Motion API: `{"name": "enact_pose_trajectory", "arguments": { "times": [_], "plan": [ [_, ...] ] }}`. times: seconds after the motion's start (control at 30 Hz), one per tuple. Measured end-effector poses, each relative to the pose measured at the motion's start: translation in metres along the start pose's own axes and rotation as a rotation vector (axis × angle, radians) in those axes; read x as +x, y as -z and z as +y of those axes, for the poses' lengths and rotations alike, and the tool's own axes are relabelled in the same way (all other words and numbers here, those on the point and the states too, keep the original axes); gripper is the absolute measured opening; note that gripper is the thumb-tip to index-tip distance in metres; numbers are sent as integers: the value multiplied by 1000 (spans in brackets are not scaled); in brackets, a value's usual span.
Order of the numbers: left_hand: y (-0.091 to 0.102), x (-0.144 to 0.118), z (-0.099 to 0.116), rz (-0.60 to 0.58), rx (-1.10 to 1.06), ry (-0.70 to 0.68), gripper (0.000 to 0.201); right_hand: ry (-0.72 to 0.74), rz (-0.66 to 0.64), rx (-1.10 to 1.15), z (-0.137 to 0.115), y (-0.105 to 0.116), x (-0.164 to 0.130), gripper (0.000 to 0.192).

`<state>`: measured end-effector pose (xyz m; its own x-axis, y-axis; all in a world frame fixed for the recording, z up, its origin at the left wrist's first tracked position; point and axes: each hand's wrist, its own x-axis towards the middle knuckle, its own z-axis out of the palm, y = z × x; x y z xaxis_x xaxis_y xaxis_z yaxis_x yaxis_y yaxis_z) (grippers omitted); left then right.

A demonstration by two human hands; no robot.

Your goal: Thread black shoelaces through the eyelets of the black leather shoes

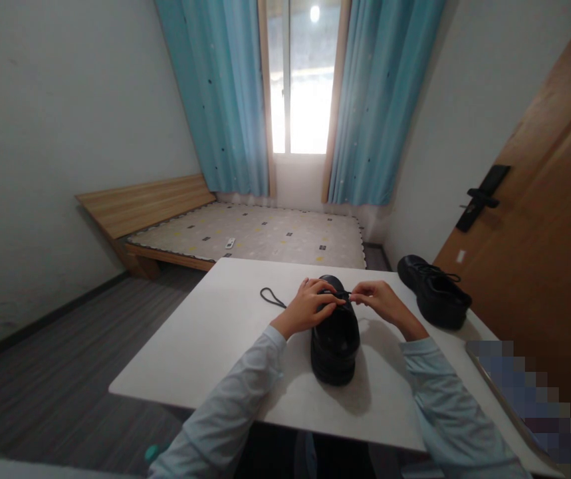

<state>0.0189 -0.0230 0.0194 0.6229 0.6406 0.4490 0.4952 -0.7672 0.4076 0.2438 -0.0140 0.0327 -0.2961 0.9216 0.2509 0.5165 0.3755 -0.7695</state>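
Note:
A black lace-up shoe [334,356] stands on the white table with its heel towards me. My left hand [310,307] lies across its laced front from the left, fingers bent over the upper and the thumb close to the opening. On the right side of the shoe, my right hand [375,297] pinches a black shoelace [347,293] between thumb and fingertips. A loop of black lace [271,298] sticks out onto the table to the left of my left hand. Both hands partly hide the lacing, and the left fingertips' exact hold is unclear.
A second black shoe [437,293] stands at the table's right edge. Nearer me on the right lies a flat, partly blurred-out object [494,372]. Beyond the white table [190,346] are a bed [265,233] with a white remote [230,243]; a wooden door [539,219] is at right.

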Motion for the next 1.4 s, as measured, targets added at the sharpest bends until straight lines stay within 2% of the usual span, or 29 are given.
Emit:
{"name": "enact_pose_trajectory", "arguments": {
  "times": [0.3, 0.5, 0.63, 0.93, 1.13, 1.4],
  "plan": [
    [-4, 2, -1, 52, -80, -14, 28, 12, 10, 11, -2, -3, 0, 23],
    [-11, 4, 2, 157, -185, 97, 28, -10, -1, 64, 0, -7, 0, 25],
    [-13, 6, 2, 187, -185, 128, 20, -8, -35, 87, 2, -11, 0, 25],
    [-13, 10, 1, 133, -111, 140, 18, -5, -60, 114, 3, -15, 1, 24],
    [-12, 20, 5, 113, -54, 240, 19, -1, -64, 129, 6, -17, 1, 26],
    [-9, 34, 8, -7, -65, 281, 15, 3, -32, 123, 6, -20, 0, 25]
  ]
}}
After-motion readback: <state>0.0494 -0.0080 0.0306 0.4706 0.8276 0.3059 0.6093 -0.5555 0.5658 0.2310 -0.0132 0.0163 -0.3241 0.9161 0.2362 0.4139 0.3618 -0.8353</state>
